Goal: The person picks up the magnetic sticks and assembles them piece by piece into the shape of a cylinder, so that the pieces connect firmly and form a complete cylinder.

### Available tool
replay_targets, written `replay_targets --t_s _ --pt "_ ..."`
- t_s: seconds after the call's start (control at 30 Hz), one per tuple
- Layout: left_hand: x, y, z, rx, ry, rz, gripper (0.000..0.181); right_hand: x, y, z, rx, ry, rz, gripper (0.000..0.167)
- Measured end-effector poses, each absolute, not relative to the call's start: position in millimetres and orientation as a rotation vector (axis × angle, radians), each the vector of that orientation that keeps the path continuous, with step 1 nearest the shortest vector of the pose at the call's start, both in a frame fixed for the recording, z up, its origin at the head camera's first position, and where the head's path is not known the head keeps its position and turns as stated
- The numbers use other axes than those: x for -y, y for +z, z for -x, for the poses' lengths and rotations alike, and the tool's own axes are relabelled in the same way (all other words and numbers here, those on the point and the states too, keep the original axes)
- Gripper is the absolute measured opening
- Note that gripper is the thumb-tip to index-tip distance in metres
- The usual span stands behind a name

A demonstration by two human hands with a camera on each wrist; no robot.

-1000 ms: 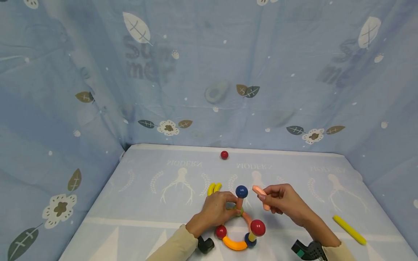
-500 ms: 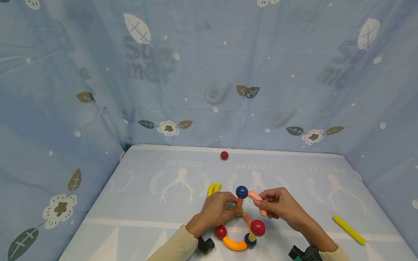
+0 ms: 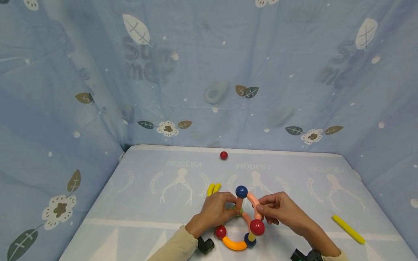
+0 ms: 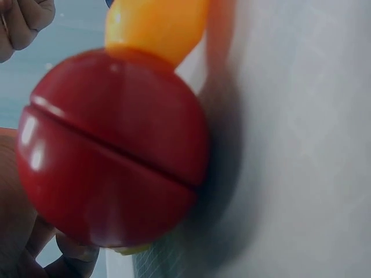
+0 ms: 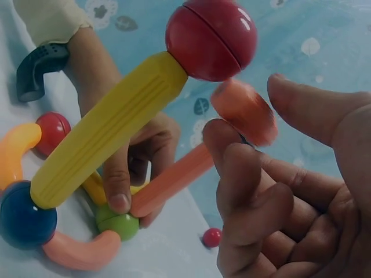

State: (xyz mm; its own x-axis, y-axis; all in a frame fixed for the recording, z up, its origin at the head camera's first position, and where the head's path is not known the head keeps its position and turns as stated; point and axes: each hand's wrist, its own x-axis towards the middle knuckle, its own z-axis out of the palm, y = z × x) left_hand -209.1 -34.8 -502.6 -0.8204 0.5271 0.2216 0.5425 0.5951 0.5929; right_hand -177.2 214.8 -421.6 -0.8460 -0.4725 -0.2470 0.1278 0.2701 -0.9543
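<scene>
A ball-and-rod construction toy stands on the table; its lower ring joins a red ball (image 3: 220, 231), an orange curved rod (image 3: 235, 244), a dark blue ball (image 5: 28, 214) and a pink curved rod (image 5: 81, 250). My left hand (image 3: 216, 209) pinches the green ball (image 5: 117, 222) at the foot of an upright salmon rod (image 5: 174, 180). That rod carries a blue ball (image 3: 241, 192). A yellow rod (image 5: 110, 130) bears a larger-looking red ball (image 3: 257, 227). My right hand (image 3: 282, 209) holds a curved peach rod (image 3: 254, 203) between thumb and fingers, bridging the two upper balls.
Two yellow curved rods (image 3: 213, 189) lie beyond my left hand. A loose red ball (image 3: 223, 155) sits near the far table edge. Off to the right rests a straight yellow-green rod (image 3: 348, 229). Patterned blue cloth (image 3: 209, 72) hangs behind the table.
My right hand has brought the peach rod left and down, first against the blue ball, then onto the upper red ball. My left hand stays on the green ball.
</scene>
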Motion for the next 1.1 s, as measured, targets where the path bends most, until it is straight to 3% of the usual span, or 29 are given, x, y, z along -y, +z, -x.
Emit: replay_targets --t_s 0.33,0.6,0.83,1.1 --pt "36 -504 209 2.778 -1.05 0.916 0.019 -226 -445 171 -2.173 -1.572 0.312 0.036" --pt "34 -507 209 2.731 -1.066 0.941 0.019 -208 -450 173 -2.434 -1.458 0.572 0.021" --pt "34 -505 210 2.73 -1.052 0.95 0.016 -185 -453 184 -2.555 -1.28 0.562 0.031" --pt "35 -504 210 2.711 -1.04 0.956 0.021 -178 -451 184 -2.62 -1.333 0.558 0.021"
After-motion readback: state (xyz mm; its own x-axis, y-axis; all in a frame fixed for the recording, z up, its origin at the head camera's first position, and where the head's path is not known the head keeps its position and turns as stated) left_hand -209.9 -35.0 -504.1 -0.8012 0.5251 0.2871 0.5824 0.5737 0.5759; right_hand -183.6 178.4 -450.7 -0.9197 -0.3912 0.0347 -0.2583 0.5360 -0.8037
